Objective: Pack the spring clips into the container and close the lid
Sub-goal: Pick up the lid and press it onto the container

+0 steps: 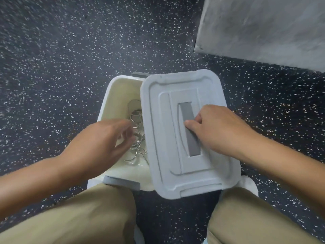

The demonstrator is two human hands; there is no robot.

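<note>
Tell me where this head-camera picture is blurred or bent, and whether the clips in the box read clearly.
Head view: the left hand is smeared by motion blur over the open white plastic container; the silver wire spring clips under it look soft, uncountable. The right hand on the grey lid is sharper. Speckled floor streaks toward the left edge. Lighting is flat, without glare.

- A white container (pixel 112 95) stands on the dark speckled floor (pixel 61 50) at frame centre.
- Metal spring clips (pixel 136 120) lie inside it, at its uncovered left part.
- The lid (pixel 161 138) lies skewed over the container's right part.
- The right hand (pixel 216 127) grips the lid's grey handle (pixel 189 120).
- The left hand (pixel 98 143), blurred, hovers with loose fingers over the clips.
- Tan trousers (pixel 88 217) fill the lower frame.
</note>
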